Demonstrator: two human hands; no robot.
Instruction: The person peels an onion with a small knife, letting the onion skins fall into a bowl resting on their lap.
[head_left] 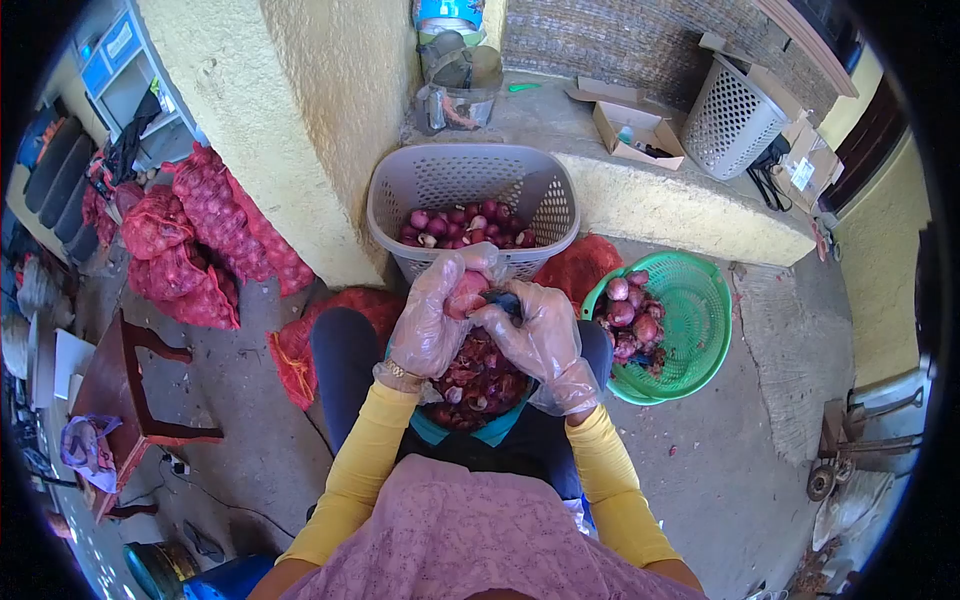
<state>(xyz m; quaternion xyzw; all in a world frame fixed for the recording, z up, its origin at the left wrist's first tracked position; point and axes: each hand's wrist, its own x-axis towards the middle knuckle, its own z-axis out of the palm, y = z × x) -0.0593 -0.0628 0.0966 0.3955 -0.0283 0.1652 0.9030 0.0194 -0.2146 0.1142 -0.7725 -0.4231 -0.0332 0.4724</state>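
Note:
Both my hands wear clear plastic gloves and meet above my lap. Closed around a red onion [467, 294] is my left hand [432, 312]. My right hand [535, 333] touches the onion's right side, its fingers curled on something dark, perhaps a knife handle [505, 303]; no blade can be made out. Below them, a teal container [497, 430] between my knees holds onion skins and onions [470, 385]. Just ahead stands a grey perforated basket [472, 160] with red onions [477, 222] at its bottom. At the right, a green basket [712, 330] holds several onions [632, 315].
Full red mesh sacks [215, 220] lie at the left beside a wall pillar [290, 120]. A wooden stool [130, 400] is nearer, with cables on the floor. On the ledge [690, 205] are a cardboard box [637, 135] and a white basket [733, 118].

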